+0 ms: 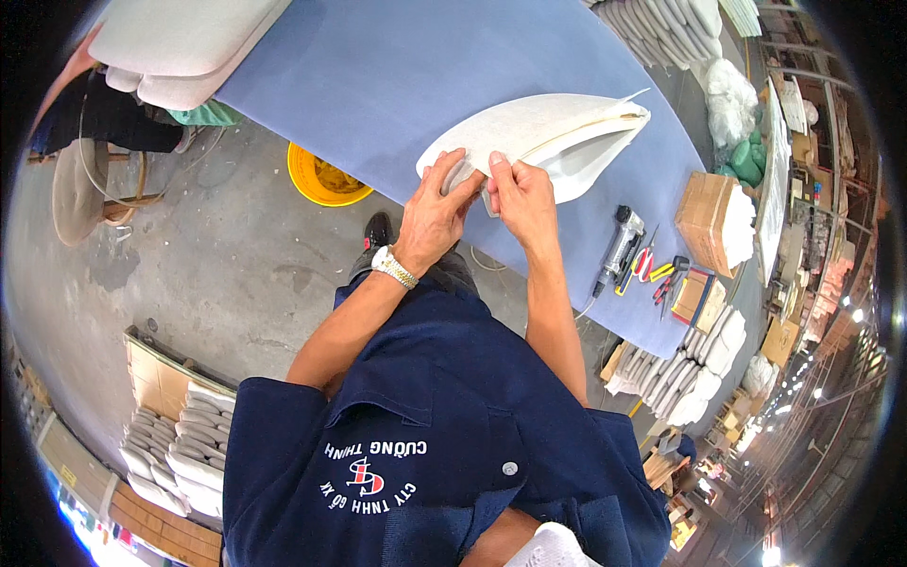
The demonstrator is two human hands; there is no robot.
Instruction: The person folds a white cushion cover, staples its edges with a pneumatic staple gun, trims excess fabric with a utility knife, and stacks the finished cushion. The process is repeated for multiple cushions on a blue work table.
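A white, curved, padded piece (pixel 515 123), like a seat cushion in its cover, stands bent on the blue-topped table. An open gap with a pale edge strip runs along its side, and a thin cord end sticks out at its far right tip. My left hand (pixel 437 203) has its fingers curled over the near left end of this piece. Close beside it my right hand (pixel 520 198) pinches the near edge between thumb and fingers. What lies right under the fingertips is hidden.
On the blue table (pixel 378 76) to the right lie an air stapler (pixel 622 248), red-handled scissors (pixel 644 265), yellow-handled pliers (pixel 661 272) and a cardboard box (pixel 704 222). A yellow bucket (pixel 297 175) stands on the floor. Cushion stacks (pixel 194 38) sit far left. Another person's arm (pixel 68 71) shows there.
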